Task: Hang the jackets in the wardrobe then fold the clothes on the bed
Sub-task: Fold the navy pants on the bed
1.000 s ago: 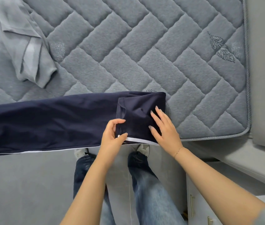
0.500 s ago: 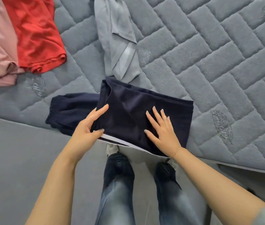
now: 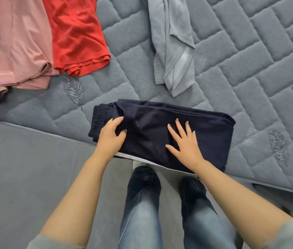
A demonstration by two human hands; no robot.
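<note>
Your navy track pants (image 3: 174, 130) lie folded into a thick packet at the near edge of the mattress (image 3: 249, 72), with the white side stripe hanging just past that edge above your shoes. Your right hand (image 3: 185, 141) presses flat on top with fingers spread; your left hand (image 3: 110, 135) curls around the packet's left end, beside the ribbed cuff that pokes out. The risk lies at that edge: lift the right hand too soon and the layers will likely spring open, or the whole packet could slide off onto the grey floor (image 3: 25, 168). The loose cuff may also drag the fold crooked if you tug it. The mattress is quilted grey with stitched leaf motifs. Farther back lie a grey garment (image 3: 172, 51), a red one (image 3: 77, 33) and a pink one (image 3: 20, 45), none yet folded as far as I can judge.
</note>
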